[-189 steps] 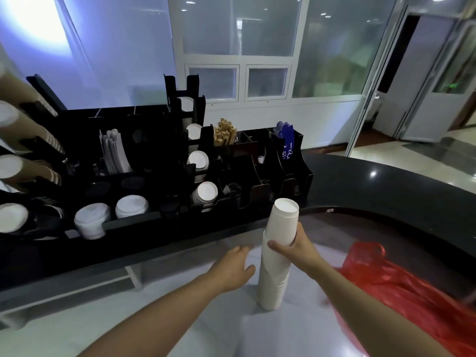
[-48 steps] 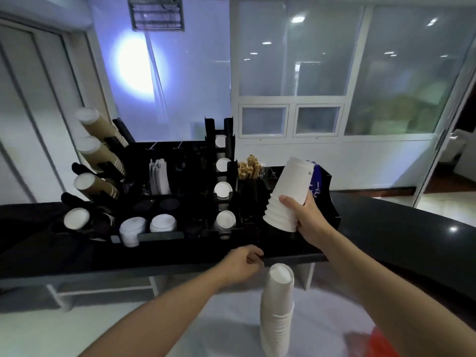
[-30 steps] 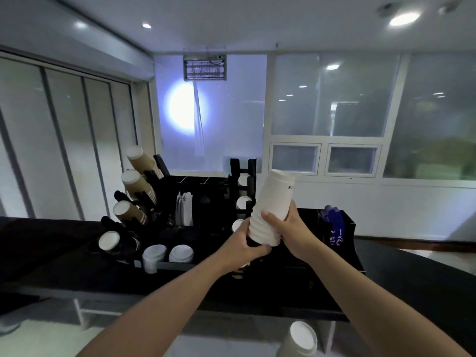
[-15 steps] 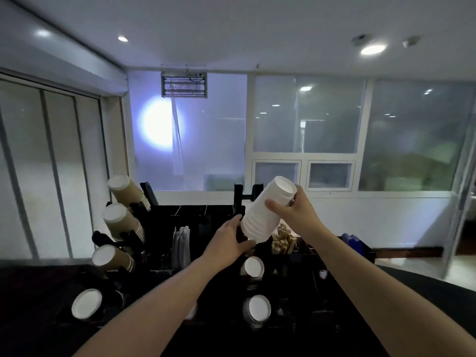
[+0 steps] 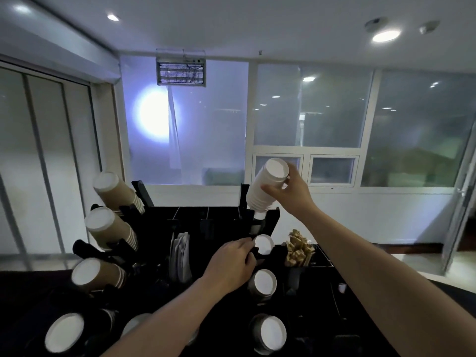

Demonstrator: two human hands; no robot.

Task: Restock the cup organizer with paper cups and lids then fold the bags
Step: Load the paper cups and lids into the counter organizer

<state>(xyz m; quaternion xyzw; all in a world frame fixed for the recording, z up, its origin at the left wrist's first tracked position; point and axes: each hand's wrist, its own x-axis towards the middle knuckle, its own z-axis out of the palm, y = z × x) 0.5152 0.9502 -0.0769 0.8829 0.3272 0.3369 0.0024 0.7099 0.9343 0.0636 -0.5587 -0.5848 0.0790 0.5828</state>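
My right hand (image 5: 288,193) grips a stack of white paper cups (image 5: 266,188), tilted with its closed bottoms up and its open end low in the top slot of the black cup organizer (image 5: 271,220). My left hand (image 5: 231,266) rests lower on the organizer's centre column with curled fingers, beside a white cup end (image 5: 264,244). Whether it grips the frame is unclear. More white cup ends (image 5: 265,282) show in the slots below.
Brown cup stacks (image 5: 116,191) jut out of the rack on the left. White lids (image 5: 64,332) lie low left, napkins (image 5: 180,253) in the middle and wooden stirrers (image 5: 297,248) to the right. A black counter (image 5: 448,292) runs off right.
My right hand has carried the white cup stack up and set its open end into the top slot. My left hand has let go of the stack and dropped to the column.
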